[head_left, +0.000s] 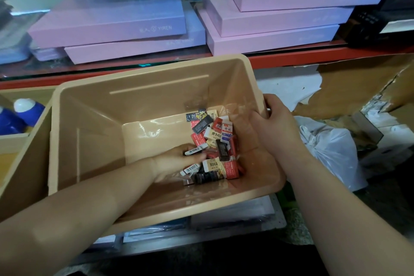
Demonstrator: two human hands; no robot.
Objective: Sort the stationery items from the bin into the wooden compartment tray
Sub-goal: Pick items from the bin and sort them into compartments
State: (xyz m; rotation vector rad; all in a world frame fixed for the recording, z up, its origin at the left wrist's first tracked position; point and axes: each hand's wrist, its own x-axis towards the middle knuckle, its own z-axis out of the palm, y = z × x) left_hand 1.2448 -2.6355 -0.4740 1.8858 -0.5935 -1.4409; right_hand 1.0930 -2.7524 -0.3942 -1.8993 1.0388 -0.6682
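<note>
Beige bin (89,130): right hand (275,123) grips its rim. Left hand (177,161) curls round several erasers (215,132). An overfull grasp may drop some.

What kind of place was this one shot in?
Most likely a stationery shop or its stockroom: lilac gift boxes stacked on a shelf, a beige plastic bin holding a pile of small wrapped erasers, and a wooden tray beside it.

Likely shop: stacked purple gift boxes (107,18)
</note>
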